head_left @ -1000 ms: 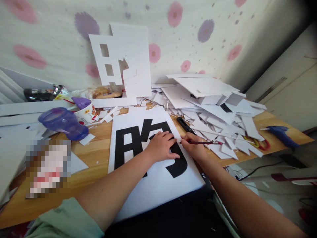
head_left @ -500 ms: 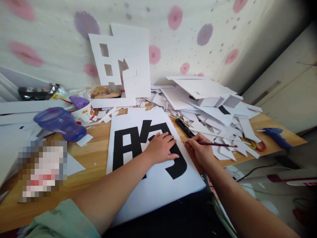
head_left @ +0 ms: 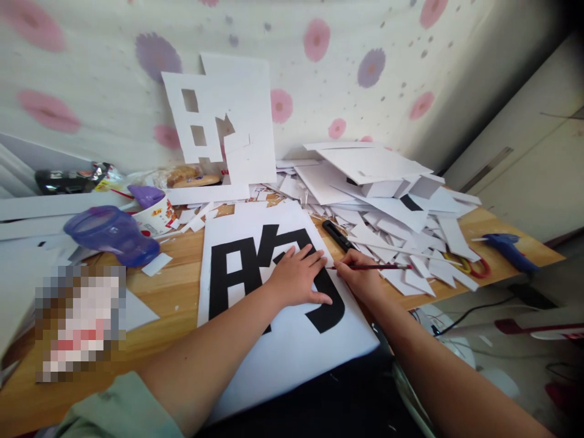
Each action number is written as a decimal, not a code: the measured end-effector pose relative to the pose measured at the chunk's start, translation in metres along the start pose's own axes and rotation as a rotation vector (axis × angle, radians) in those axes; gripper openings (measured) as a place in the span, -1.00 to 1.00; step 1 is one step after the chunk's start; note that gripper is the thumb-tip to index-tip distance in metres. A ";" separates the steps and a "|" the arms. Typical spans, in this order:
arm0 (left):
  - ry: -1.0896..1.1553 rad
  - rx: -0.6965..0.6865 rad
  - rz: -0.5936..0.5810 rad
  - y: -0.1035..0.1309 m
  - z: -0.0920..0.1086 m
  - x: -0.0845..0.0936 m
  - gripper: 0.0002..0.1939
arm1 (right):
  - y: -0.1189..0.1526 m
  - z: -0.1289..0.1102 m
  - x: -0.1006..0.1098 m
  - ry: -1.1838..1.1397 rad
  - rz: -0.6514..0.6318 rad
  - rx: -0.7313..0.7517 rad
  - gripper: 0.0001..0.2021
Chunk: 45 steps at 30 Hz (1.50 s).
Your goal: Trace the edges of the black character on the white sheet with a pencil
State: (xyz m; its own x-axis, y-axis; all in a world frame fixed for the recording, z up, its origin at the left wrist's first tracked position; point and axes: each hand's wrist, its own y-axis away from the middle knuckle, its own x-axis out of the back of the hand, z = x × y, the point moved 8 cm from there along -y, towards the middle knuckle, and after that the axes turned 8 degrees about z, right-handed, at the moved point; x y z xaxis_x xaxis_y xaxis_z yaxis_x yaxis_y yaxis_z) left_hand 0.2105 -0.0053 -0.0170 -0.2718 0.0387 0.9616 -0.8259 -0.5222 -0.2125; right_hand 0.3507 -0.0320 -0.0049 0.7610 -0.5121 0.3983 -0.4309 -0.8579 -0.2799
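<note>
From where I stand, the black character (head_left: 335, 311) lies on a white board (head_left: 255, 383) at the near middle of the table (head_left: 171, 316). The left hand (head_left: 298, 278) is spread flat over the character's right part, fingers apart and thumb out, pressing from above and gripping nothing. The right hand (head_left: 362, 278) is just beside it to the right, fingers closed around a dark red pencil (head_left: 387, 266) with the point toward the stroke's outer edge.

To do this well, I'd press evenly with the left palm so nothing slides, set those fingertips back from the edge, and run the pencil point snugly along it at one steady slant. A light touch should leave a cleaner line than a hard one.

The left hand and forearm hide much of the character's middle and lower left. I can't tell whether the pencil point touches the board, or whether any line is there. Whether the character is a loose sheet or stuck down is also unclear. At the left, a blurred patch (head_left: 84, 325) masks something; at the far right, scraps (head_left: 410, 243) partly bury the scissors (head_left: 474, 266).
</note>
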 end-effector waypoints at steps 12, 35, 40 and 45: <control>-0.043 0.005 -0.030 -0.001 0.003 0.004 -0.09 | 0.003 -0.005 -0.002 0.083 -0.025 0.125 -0.78; -0.037 0.001 -0.048 -0.001 0.002 0.001 -0.23 | 0.027 -0.010 0.011 -0.015 -0.089 0.160 -0.77; -0.033 0.018 -0.057 -0.002 0.001 0.001 -0.22 | 0.033 -0.008 0.016 -0.076 -0.099 0.164 -0.74; -0.035 0.012 -0.061 -0.002 0.001 0.001 -0.24 | 0.039 -0.007 0.022 -0.083 -0.092 0.165 -0.74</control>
State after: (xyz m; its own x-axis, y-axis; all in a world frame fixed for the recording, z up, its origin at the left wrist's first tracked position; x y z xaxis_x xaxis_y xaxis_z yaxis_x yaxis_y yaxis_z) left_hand 0.2127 -0.0051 -0.0156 -0.2031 0.0409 0.9783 -0.8346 -0.5297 -0.1511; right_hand 0.3469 -0.0769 -0.0006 0.8337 -0.4206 0.3578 -0.2775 -0.8793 -0.3871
